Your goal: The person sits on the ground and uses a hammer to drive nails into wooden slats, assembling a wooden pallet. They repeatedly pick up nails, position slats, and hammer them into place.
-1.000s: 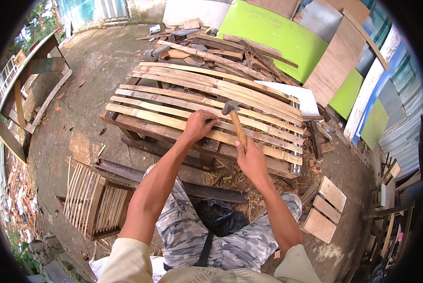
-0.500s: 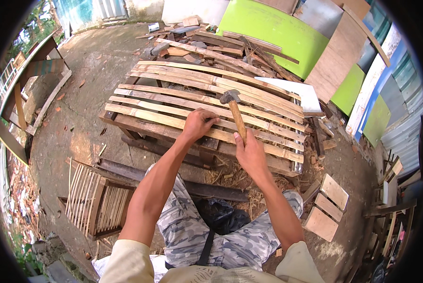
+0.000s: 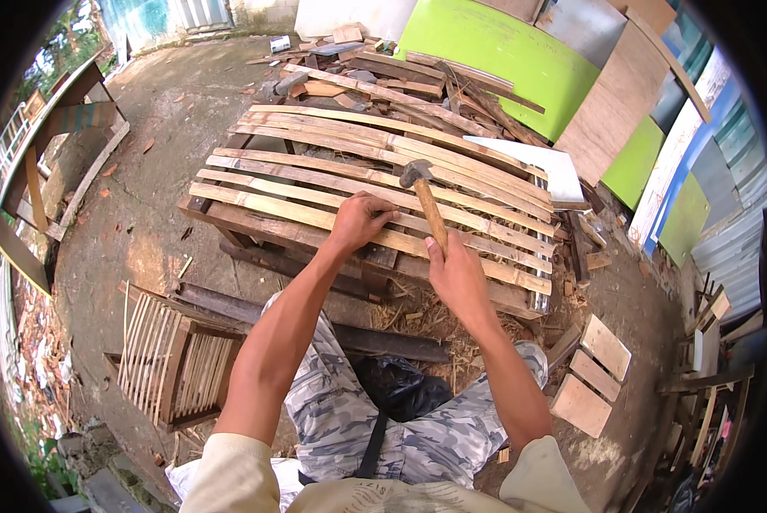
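My right hand (image 3: 459,272) grips the wooden handle of a hammer (image 3: 433,214); its dark metal head is raised over the slats, to the right of my other hand. My left hand (image 3: 362,221) rests on the pale bamboo slats (image 3: 268,208), its fingers pinched together. Whatever lies between those fingertips is too small to make out. The slats run side by side across a dark wooden frame (image 3: 400,263) in front of me, with gaps between them.
Scrap wood (image 3: 383,81) is heaped beyond the frame, near a lime-green panel (image 3: 503,64). On my left stands a small slatted wooden piece (image 3: 174,363); several light boards (image 3: 595,378) lie at my right. A black plastic bag (image 3: 400,389) sits between my legs.
Both hands and the hammer stay almost where they were. The view has shifted very slightly.
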The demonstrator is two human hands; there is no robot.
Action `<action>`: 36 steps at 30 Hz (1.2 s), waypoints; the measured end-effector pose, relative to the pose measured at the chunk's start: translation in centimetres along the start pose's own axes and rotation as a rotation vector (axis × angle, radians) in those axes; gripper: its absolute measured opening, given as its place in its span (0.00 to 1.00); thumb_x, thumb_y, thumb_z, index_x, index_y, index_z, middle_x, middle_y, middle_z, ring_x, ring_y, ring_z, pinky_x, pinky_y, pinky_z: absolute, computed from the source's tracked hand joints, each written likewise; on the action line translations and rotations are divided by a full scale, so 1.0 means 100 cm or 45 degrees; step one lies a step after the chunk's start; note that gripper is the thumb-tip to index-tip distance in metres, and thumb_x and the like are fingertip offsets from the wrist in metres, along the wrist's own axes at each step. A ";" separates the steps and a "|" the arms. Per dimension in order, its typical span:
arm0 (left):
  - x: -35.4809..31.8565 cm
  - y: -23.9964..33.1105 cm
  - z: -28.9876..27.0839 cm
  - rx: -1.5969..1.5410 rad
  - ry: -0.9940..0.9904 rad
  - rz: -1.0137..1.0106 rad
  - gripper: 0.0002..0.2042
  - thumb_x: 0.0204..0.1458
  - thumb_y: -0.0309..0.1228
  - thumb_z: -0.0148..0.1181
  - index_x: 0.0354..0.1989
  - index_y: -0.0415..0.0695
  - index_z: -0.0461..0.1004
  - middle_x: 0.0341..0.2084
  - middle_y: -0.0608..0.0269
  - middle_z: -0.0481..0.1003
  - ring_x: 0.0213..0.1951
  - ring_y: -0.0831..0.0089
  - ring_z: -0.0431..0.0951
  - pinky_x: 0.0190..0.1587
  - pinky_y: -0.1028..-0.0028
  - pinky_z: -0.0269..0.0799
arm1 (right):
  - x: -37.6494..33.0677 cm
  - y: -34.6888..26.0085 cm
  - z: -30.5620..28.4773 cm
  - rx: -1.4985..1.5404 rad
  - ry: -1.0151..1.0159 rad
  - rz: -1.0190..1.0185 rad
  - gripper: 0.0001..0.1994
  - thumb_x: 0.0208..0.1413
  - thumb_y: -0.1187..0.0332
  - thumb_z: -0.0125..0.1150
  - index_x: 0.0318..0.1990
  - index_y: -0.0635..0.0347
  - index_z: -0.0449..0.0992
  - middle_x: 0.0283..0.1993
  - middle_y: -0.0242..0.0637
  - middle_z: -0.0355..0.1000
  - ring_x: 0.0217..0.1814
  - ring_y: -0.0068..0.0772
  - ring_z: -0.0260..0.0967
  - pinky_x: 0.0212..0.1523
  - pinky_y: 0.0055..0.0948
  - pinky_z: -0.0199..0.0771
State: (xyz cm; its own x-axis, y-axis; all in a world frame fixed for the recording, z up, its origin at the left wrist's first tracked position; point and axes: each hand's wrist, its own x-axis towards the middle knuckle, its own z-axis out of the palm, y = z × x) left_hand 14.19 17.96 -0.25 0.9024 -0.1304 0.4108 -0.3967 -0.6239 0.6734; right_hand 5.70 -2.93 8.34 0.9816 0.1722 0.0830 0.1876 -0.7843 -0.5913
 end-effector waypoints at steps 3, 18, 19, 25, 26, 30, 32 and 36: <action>0.002 0.002 0.002 0.007 0.006 0.058 0.10 0.50 0.37 0.72 0.36 0.45 0.86 0.32 0.58 0.84 0.38 0.60 0.81 0.45 0.64 0.77 | 0.000 0.020 0.012 -0.058 -0.010 -0.062 0.16 0.69 0.59 0.52 0.42 0.68 0.70 0.20 0.53 0.72 0.25 0.63 0.73 0.35 0.56 0.72; 0.005 0.003 0.002 0.053 -0.049 -0.012 0.10 0.51 0.38 0.71 0.37 0.46 0.86 0.33 0.60 0.84 0.39 0.60 0.81 0.44 0.64 0.76 | 0.003 0.018 0.010 -0.123 -0.045 -0.053 0.17 0.69 0.58 0.52 0.40 0.68 0.71 0.22 0.54 0.74 0.27 0.61 0.76 0.33 0.56 0.73; 0.004 0.002 0.002 0.055 -0.053 -0.019 0.10 0.51 0.38 0.71 0.37 0.46 0.86 0.33 0.60 0.84 0.39 0.60 0.81 0.44 0.64 0.76 | 0.002 0.017 0.011 -0.187 -0.083 -0.089 0.17 0.69 0.58 0.52 0.40 0.68 0.71 0.22 0.54 0.74 0.27 0.62 0.76 0.32 0.55 0.74; 0.002 -0.005 0.002 0.033 -0.037 0.001 0.11 0.50 0.39 0.71 0.37 0.46 0.86 0.33 0.59 0.84 0.39 0.60 0.81 0.45 0.64 0.76 | -0.005 0.000 0.009 0.054 0.031 0.041 0.17 0.69 0.59 0.52 0.40 0.70 0.70 0.22 0.55 0.74 0.26 0.63 0.75 0.29 0.55 0.73; 0.000 -0.004 0.003 0.025 -0.041 -0.007 0.11 0.50 0.39 0.71 0.37 0.46 0.86 0.33 0.59 0.84 0.40 0.60 0.81 0.45 0.64 0.76 | -0.003 0.002 0.008 0.004 -0.020 0.023 0.17 0.69 0.59 0.52 0.39 0.70 0.70 0.22 0.55 0.74 0.26 0.64 0.75 0.29 0.55 0.73; 0.002 -0.001 0.000 0.052 -0.038 -0.036 0.11 0.50 0.39 0.71 0.37 0.46 0.86 0.33 0.58 0.84 0.40 0.60 0.81 0.45 0.64 0.76 | 0.000 -0.001 0.005 0.006 0.035 -0.040 0.17 0.69 0.60 0.51 0.39 0.71 0.69 0.22 0.57 0.73 0.26 0.65 0.74 0.29 0.56 0.73; 0.002 0.003 0.003 0.037 -0.022 -0.039 0.10 0.50 0.38 0.71 0.36 0.46 0.87 0.32 0.58 0.84 0.39 0.59 0.81 0.44 0.63 0.77 | 0.000 0.008 0.008 0.017 0.069 -0.088 0.17 0.69 0.60 0.52 0.39 0.71 0.69 0.22 0.57 0.73 0.26 0.66 0.74 0.30 0.56 0.73; 0.001 -0.006 0.001 0.037 0.002 0.023 0.10 0.50 0.38 0.71 0.36 0.46 0.87 0.32 0.58 0.84 0.39 0.59 0.81 0.45 0.63 0.77 | -0.001 0.012 0.011 0.011 -0.079 -0.012 0.17 0.69 0.60 0.52 0.39 0.71 0.70 0.24 0.58 0.74 0.29 0.67 0.74 0.34 0.58 0.73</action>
State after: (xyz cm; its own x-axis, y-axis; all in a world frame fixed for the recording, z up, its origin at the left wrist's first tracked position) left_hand 14.52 18.22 -0.70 0.8948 -0.1406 0.4236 -0.4078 -0.6436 0.6477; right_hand 5.78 -3.23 6.81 0.9755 0.2164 0.0389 0.1962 -0.7772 -0.5979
